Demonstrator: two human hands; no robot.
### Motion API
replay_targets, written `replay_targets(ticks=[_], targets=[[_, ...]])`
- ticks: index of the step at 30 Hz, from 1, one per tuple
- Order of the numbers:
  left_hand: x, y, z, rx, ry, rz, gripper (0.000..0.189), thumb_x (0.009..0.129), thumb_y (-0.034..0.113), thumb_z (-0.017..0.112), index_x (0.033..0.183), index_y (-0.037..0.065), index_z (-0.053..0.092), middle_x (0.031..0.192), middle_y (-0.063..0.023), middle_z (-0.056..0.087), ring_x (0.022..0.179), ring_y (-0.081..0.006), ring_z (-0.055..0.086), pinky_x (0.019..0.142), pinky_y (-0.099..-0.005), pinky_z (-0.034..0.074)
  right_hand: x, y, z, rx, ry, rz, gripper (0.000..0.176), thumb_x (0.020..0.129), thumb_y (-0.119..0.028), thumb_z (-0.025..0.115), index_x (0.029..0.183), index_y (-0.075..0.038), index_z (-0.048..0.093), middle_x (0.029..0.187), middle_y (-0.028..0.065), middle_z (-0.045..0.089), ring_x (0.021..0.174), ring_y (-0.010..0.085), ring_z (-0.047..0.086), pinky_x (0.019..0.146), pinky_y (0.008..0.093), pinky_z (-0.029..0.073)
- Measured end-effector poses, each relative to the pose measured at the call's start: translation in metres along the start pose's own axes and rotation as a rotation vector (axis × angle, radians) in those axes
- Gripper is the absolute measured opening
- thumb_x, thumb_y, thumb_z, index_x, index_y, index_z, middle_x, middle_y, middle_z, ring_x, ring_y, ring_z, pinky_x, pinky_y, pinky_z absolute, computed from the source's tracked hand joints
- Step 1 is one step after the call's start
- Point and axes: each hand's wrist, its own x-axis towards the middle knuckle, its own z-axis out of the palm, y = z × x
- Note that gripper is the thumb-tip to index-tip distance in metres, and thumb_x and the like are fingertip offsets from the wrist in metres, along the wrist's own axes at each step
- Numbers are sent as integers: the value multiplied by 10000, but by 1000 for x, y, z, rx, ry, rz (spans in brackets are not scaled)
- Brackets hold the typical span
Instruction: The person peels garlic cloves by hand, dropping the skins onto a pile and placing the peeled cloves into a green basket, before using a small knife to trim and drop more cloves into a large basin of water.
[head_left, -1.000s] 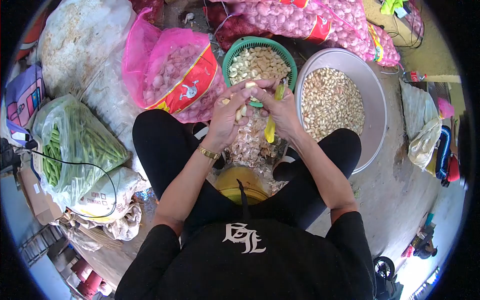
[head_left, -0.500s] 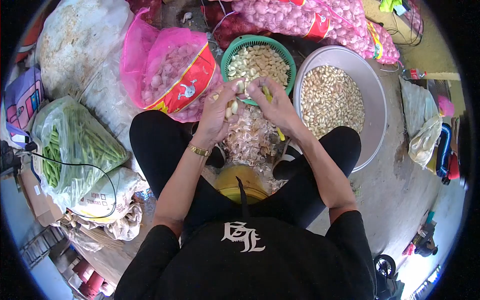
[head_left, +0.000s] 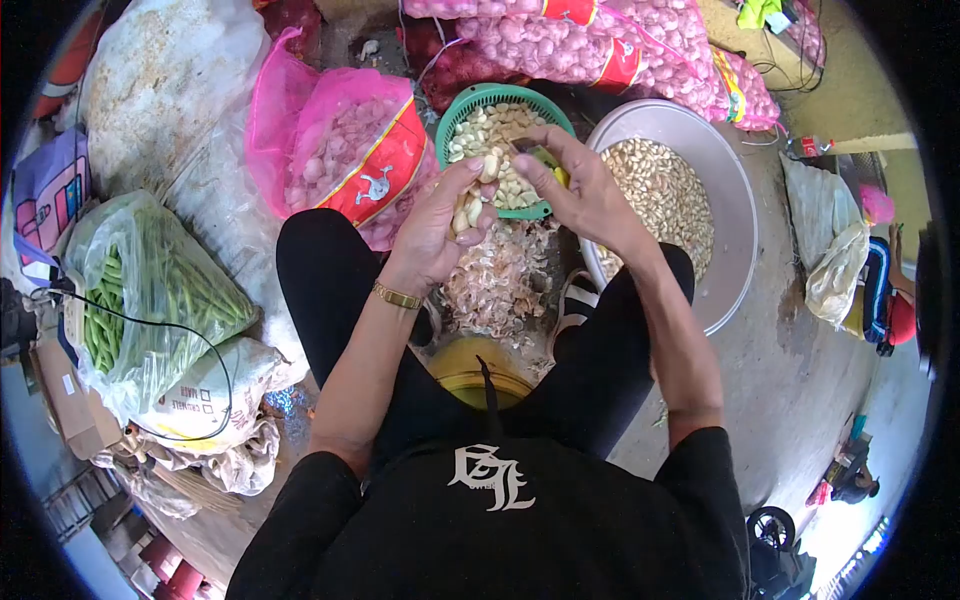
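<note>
Farther apart now: right hand (head_left: pixel 592 200) closed round knife (head_left: pixel 561 178), left hand (head_left: pixel 430 232) curled round cloves (head_left: pixel 464 216)

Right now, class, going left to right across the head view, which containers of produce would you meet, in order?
Plastic bag of green beans, open pink mesh bag, green basket, pale grey basin.

Stained grey concrete floor (head_left: pixel 740 400), yellowish wall (head_left: pixel 865 95) upper right, pale blue wall (head_left: pixel 28 395) lower left, bright light (head_left: pixel 832 545) lower right
</note>
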Motion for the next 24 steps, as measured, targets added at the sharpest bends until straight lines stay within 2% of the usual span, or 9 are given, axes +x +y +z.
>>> replay_targets(ticks=[3, 10, 15, 18, 20, 21, 22, 23, 24], targets=[[2, 0, 8, -49, -35, -18, 266, 981, 345, 528, 1060, 91, 529, 832, -6, 522, 576, -80, 522, 364, -149, 329, 2, -20, -24, -304, -80, -114, 488, 865, -440, 671, 1040, 12, 614, 862, 199, 650, 766, 311, 658, 669, 400, 512], [16, 5, 11, -82, 8, -30, 291, 979, 371, 528, 978, 80, 533, 821, -7, 516, 581, -83, 519, 370, -158, 312, 22, 15, -72, -94, -101, 355, 497, 765, -376, 799, 1016, 16, 625, 899, 106, 670, 804, 168, 635, 696, 339, 525], [36, 0, 3, -82, 209, -31, 297, 1008, 374, 460, 970, 82, 501, 810, 1, 484, 548, -67, 477, 365, -161, 333, 23, 59, -110, -338, 78, 200, 280, 925, -254, 637, 1029, 5, 622, 935, 90, 667, 890, 157, 609, 822, 289, 477], [42, -5, 5, -71, 328, -51, 303, 999, 382, 475, 938, 87, 503, 808, 0, 498, 556, -76, 488, 366, -164, 338, -82, 116, -133, -417, 432, 637, 360, 987, -333, 499, 996, 9, 610, 715, 9, 489, 542, 84, 417, 480, 261, 327], [45, -8, 1, -107, 335, -64, 302, 996, 383, 482, 931, 90, 503, 806, -1, 500, 558, -80, 493, 363, -166, 338, -246, 175, -117, -317, 386, 1132, 319, 998, -300, 473, 904, -1, 533, 687, 73, 472, 625, 183, 494, 549, 371, 408], [46, -10, -1, -138, 330, -73, 300, 992, 384, 489, 923, 93, 503, 805, -1, 501, 561, -83, 497, 360, -167, 339, -277, 141, -101, -249, 84, 1224, 317, 989, -312, 480, 1019, -12, 578, 771, 120, 580, 690, 231, 564, 616, 364, 463], [49, -10, 1, -134, 374, -80, 290, 999, 375, 479, 925, 96, 501, 805, -4, 499, 560, -80, 490, 353, -170, 337, -407, 180, -75, -204, 7, 867, 350, 984, -353, 478, 1068, -36, 600, 795, 107, 602, 719, 238, 585, 653, 372, 482], [52, -10, 1, -140, 381, -87, 290, 999, 375, 479, 925, 96, 501, 805, -4, 499, 560, -80, 490, 353, -170, 337, -442, 163, -42, 283, 63, 1088, 369, 966, -385, 511, 1044, -39, 610, 727, 64, 549, 705, 241, 573, 655, 413, 477], [54, -11, 1, -160, 386, -76, 287, 1002, 371, 473, 929, 95, 500, 804, -6, 498, 560, -80, 486, 349, -169, 335, -444, 171, -46, 282, 59, 1096, 369, 966, -385, 511, 1044, -39, 610, 727, 64, 549, 705, 241, 573, 655, 413, 477]])
